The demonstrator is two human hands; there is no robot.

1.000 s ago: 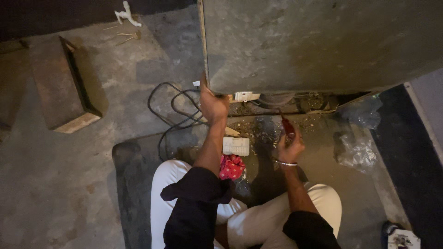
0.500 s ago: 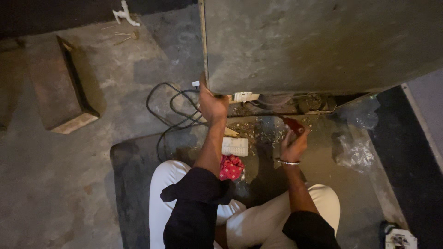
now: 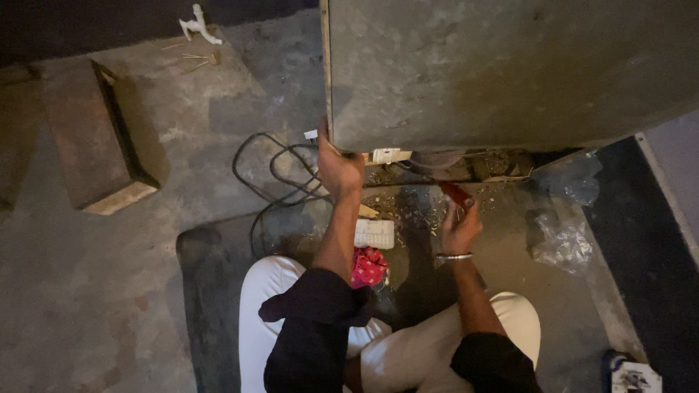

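Observation:
My left hand point(image 3: 338, 166) grips the lower left corner of a large grey metal cabinet point(image 3: 510, 69) that stands over the floor. My right hand point(image 3: 459, 229), a metal bangle on its wrist, holds a red-handled tool point(image 3: 456, 193) whose tip reaches under the cabinet's bottom edge. The underside of the cabinet is dark and full of debris; the tool's tip is hidden there. A white ribbed block point(image 3: 374, 233) and a red cloth point(image 3: 368, 266) lie on the floor between my arms, just in front of my knees in white trousers.
A black cable point(image 3: 266, 171) loops on the concrete floor left of the cabinet. A brick-like block point(image 3: 102, 145) lies at the left. Crumpled clear plastic point(image 3: 564, 236) sits to the right. A dark mat point(image 3: 211, 291) is under my knees. A small white fitting point(image 3: 196, 22) lies far back.
My right hand with the red tool has shifted slightly up and right toward the cabinet's underside. The left hand keeps its hold on the cabinet corner.

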